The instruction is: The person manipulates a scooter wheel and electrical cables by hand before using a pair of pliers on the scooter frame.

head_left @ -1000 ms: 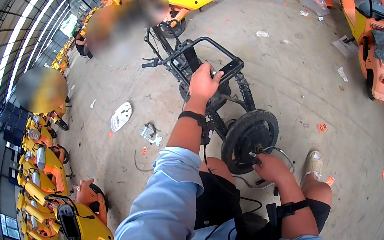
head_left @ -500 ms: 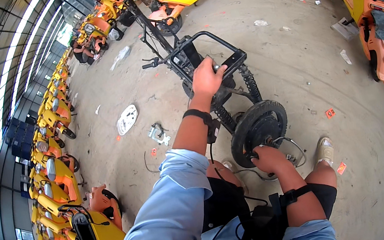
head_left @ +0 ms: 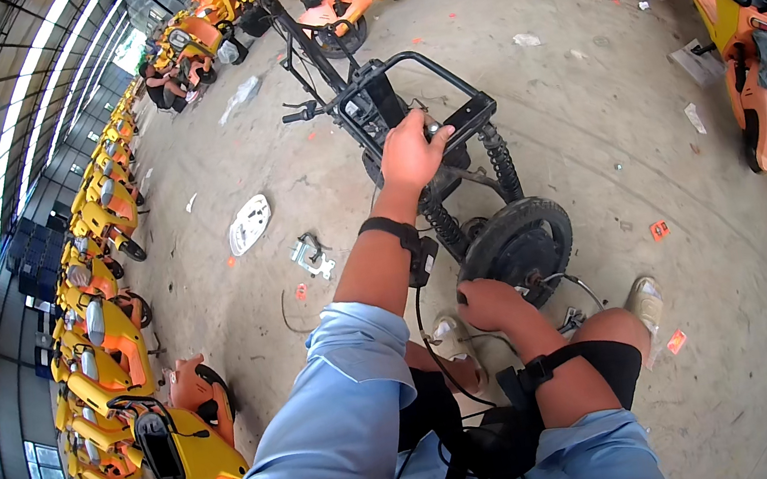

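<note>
concrete floor (head_left: 591, 144) spreads wide; at upper centre stands a black scooter frame (head_left: 472, 113), grasped by the left hand (head_left: 411, 149). the right hand (head_left: 496, 304) curls at the wheel (head_left: 532, 245) below — what its fingers grip, i cannot tell. wheel seems already mounted; its cable (head_left: 576, 282) looks unfastened.

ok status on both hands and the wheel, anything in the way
Left hand gripping black frame. Right hand curled at near edge of wheel, grip hidden. Loose cable beside wheel, might get in the way.
</note>
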{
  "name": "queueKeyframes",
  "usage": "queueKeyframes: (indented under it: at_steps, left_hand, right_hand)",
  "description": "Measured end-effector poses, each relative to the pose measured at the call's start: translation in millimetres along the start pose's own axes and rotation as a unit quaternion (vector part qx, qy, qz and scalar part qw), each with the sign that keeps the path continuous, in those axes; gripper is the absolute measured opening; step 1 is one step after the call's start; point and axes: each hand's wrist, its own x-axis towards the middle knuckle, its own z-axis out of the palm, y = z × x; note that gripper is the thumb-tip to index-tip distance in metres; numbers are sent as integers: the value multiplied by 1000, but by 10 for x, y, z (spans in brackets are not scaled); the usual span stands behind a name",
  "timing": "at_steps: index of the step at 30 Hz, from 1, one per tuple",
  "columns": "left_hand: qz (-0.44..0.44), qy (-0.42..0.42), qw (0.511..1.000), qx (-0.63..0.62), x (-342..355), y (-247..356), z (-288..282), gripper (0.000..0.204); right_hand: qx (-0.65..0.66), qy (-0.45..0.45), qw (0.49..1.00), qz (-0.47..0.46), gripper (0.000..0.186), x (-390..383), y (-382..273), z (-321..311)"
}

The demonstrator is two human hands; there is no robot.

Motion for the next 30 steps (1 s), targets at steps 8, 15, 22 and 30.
queueKeyframes:
  at_steps: [8,15,22,30]
  left_hand:
    - [-35,-3,999,24,45,62,88,40]
    - [-58,3,997,45,47,29,75,41]
    - [-63,-4,998,29,58,70,168,39]
    - [-74,-15,996,48,37,109,123,43]
  right_hand:
    - [-6,-32,999,-4,35,-29,138,-197]
    - [-7,2,999,51,34,-423,346,-749]
    - [-23,23,993,115,33,-951,825,-911]
    - [-61,39,985,158,33,-1489,1206,-1070]
